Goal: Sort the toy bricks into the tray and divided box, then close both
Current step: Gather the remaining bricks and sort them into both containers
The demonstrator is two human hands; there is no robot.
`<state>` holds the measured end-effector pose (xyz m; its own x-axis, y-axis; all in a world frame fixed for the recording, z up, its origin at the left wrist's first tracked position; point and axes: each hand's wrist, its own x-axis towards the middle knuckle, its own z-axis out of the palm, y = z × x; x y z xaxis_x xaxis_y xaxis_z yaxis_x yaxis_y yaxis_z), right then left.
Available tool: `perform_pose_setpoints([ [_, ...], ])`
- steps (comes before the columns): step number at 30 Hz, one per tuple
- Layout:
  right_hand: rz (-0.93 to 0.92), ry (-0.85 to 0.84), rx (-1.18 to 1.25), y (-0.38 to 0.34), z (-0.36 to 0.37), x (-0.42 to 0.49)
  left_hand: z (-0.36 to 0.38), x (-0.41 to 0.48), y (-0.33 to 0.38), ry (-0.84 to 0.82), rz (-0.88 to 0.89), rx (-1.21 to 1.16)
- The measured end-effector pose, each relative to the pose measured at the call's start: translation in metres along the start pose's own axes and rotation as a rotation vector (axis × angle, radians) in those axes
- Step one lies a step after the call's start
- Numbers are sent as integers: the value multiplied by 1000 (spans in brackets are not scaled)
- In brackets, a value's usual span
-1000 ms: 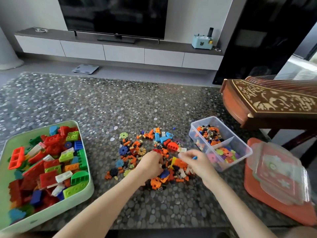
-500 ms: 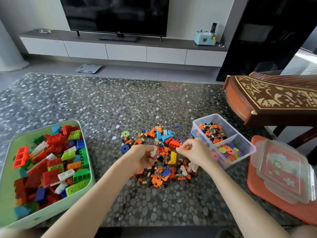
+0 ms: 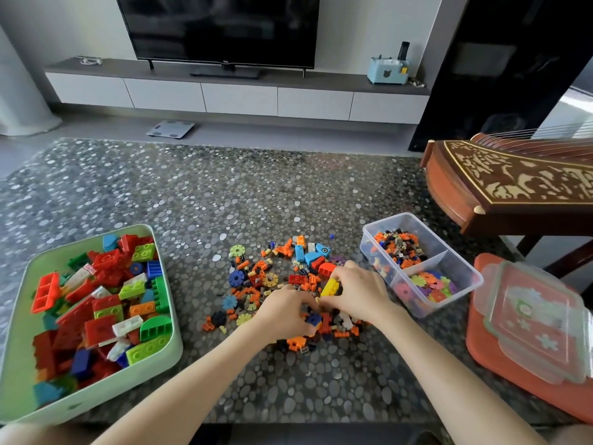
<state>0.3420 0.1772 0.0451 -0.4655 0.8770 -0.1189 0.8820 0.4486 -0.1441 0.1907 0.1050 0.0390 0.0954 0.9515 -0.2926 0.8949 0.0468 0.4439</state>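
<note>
Bricks lie piled mid-frame on the desk, between the green tray at lower left and the divided box at right. They look tiny, hard and light, likely slippery; pinch each by its flat sides. The left hand and right hand dig in with bent fingers, the right touching a yellow brick; holding or not, I cannot tell.

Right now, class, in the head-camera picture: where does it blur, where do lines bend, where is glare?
Head view: sharp on the middle bricks; the tray and clear lid smear toward the bottom corners; the cabinet bows from the wide lens; the television shows reflections; daylight blows out the right edge.
</note>
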Motion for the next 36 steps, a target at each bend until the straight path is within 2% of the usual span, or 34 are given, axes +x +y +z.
perform_pose_setpoints([
  [2,40,19,66,2,-6,-2,-3,2,1,-23,14,-4],
  [3,89,-13,199,3,-8,-3,-3,2,2,-45,24,19],
  [6,365,-205,851,7,-19,-1,-2,1,3,-68,75,156],
  [9,620,-422,1383,12,-21,-1,8,-4,1,33,162,290],
  [12,697,-499,1609,16,-14,-1,15,-6,-3,165,209,345],
  [15,718,-451,1698,15,-11,-1,14,-3,-4,233,144,224],
  [19,651,-334,1874,17,-12,-5,1,1,1,255,-49,-205],
  [20,629,-321,1907,17,-11,-6,-3,2,1,225,-114,-388],
  [21,609,-319,1945,16,-10,-7,-8,3,1,159,-216,-682],
  [23,575,-330,2032,13,-8,-9,-20,3,2,-103,-429,-1366],
  [24,560,-341,2070,12,-7,-9,-24,3,1,-209,-485,-1600],
  [25,544,-359,2097,9,-8,-9,-26,3,-2,-274,-493,-1717],
  [28,465,-459,2079,-5,-9,-6,-32,0,-5,-365,-476,-1685],
  [30,414,-510,1945,-17,-9,-4,-37,-4,-6,-385,-481,-1630],
  [33,389,-494,1628,-35,-14,-4,-45,-13,-12,-394,-468,-1581],
  [36,357,-426,1515,-52,-21,-1,-53,-25,-22,-380,-456,-1643],
])
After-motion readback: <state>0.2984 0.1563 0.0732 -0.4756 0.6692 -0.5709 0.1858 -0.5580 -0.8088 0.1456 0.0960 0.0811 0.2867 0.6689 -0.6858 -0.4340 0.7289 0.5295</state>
